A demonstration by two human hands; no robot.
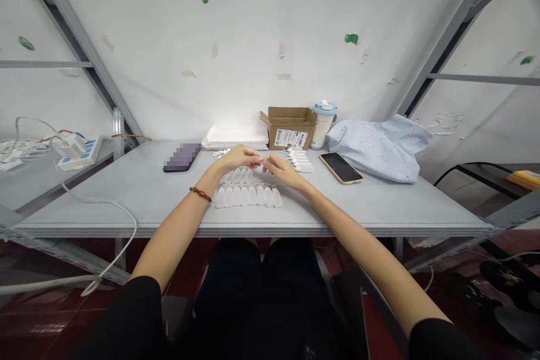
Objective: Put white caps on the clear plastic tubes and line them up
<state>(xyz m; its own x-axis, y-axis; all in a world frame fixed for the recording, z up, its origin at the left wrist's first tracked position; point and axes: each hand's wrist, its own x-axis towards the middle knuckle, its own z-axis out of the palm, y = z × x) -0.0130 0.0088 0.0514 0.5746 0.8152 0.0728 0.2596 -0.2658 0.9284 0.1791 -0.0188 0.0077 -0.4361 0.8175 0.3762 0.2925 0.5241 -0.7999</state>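
My left hand (pixel 241 158) and my right hand (pixel 279 170) meet above the middle of the table, fingertips pinched close together. Between them is a small pale piece, too small and too covered to name. Below my hands lies a front row of whitish, translucent, rounded flat pieces (pixel 248 197) with thin strings at their tops. A second row of similar pieces (pixel 238 175) lies behind it, partly hidden by my left hand. Just beyond my right hand, several thin white strips (pixel 300 162) lie side by side. Small white cylinders (pixel 221 153) sit behind my left hand.
Along the back stand a white stack (pixel 236 138), an open cardboard box (pixel 291 126) and a lidded cup (pixel 323 125). A phone (pixel 341 167) and a light blue cloth (pixel 379 146) lie right; a dark phone-like object (pixel 183 157) lies left. A white cable (pixel 126 208) crosses the table's left edge.
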